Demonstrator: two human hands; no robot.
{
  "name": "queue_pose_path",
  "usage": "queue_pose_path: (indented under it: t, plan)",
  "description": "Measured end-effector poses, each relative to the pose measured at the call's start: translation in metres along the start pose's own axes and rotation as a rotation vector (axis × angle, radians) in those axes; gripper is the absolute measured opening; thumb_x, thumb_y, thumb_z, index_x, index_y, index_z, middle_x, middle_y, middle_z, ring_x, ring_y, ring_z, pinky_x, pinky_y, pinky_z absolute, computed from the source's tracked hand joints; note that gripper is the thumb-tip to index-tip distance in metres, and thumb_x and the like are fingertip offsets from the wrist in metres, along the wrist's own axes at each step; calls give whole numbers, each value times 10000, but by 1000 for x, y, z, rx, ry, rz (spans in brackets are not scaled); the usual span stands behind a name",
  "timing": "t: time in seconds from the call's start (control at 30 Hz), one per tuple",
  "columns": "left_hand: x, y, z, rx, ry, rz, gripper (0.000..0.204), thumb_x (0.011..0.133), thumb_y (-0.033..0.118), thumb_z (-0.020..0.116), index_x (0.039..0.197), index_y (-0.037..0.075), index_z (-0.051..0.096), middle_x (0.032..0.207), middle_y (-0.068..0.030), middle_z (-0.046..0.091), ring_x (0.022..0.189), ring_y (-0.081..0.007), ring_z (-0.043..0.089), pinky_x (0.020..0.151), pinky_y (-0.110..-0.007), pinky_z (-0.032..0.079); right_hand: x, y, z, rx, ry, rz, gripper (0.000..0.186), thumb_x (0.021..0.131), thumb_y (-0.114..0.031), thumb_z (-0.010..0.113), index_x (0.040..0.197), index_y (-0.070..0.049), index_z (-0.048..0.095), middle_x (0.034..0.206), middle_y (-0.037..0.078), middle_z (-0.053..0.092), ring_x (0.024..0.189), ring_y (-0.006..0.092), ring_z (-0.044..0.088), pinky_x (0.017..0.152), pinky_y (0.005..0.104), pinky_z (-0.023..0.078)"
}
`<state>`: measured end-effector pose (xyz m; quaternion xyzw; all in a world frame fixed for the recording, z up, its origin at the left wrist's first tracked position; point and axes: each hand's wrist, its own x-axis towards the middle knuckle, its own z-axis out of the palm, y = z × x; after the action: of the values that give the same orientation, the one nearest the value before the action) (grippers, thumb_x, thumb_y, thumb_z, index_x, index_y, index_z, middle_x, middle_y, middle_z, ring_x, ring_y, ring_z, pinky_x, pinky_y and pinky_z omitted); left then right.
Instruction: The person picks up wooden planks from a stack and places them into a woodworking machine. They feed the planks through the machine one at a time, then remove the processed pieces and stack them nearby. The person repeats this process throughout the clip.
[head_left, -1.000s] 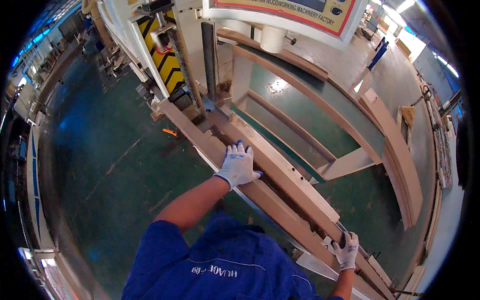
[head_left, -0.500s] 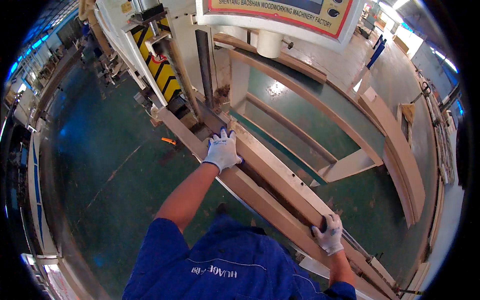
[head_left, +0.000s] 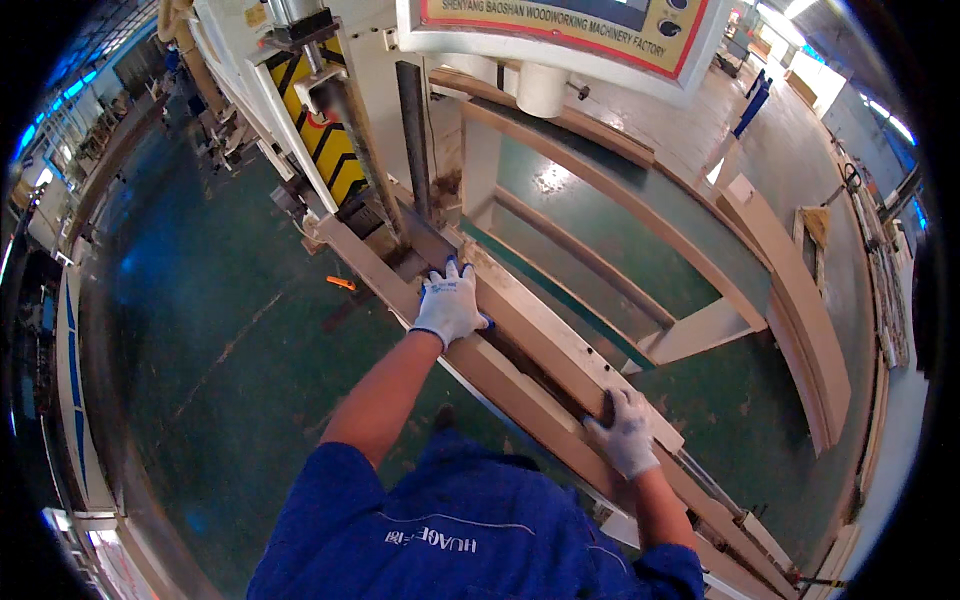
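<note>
My left hand (head_left: 450,305), in a white glove with blue fingertips, lies with fingers spread at the far left end of a long brown board (head_left: 530,325), beside the machine. Its thumb points toward the dark slot between this board and a nearer brown board (head_left: 520,397). Farther right, my right hand (head_left: 626,436), gloved alike, has its fingers bent over the same far board near its right end. Its thumb side is at the slot; the board partly hides the fingertips.
A white machine with a control panel (head_left: 560,25) and a yellow-black striped plate (head_left: 325,150) stands ahead. Beyond the boards lies a rectangular wooden frame (head_left: 610,190), with stacked brown boards (head_left: 800,300) to its right. An orange-handled tool (head_left: 341,284) is at the left.
My right hand has slid up and left along the board, closer to my left hand. My left hand has stayed almost in place.
</note>
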<state>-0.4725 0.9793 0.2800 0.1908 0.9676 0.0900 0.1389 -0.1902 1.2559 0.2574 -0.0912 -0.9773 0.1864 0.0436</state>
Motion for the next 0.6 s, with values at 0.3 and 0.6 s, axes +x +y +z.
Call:
queue_pose_path:
  t: [0.3, 0.6]
  plan:
    - [1, -5, 11, 22, 61, 8, 1102, 747, 473, 920, 1580, -19, 393, 1609, -313, 412, 1374, -545, 502, 1164, -599, 408, -244, 207, -103, -240, -291, 621, 838, 745, -337, 896, 1421, 10, 543, 1412, 266, 598, 1361, 442, 532, 1173, 496, 404]
    - [2, -3, 6, 36, 61, -2, 1065, 748, 436, 913, 1571, -18, 411, 1571, -284, 443, 1366, -517, 516, 1147, -571, 442, -207, 188, -89, -259, -329, 516, 665, 827, -430, 824, 1305, -13, 627, 1246, 228, 674, 1220, 431, 606, 1064, 515, 461]
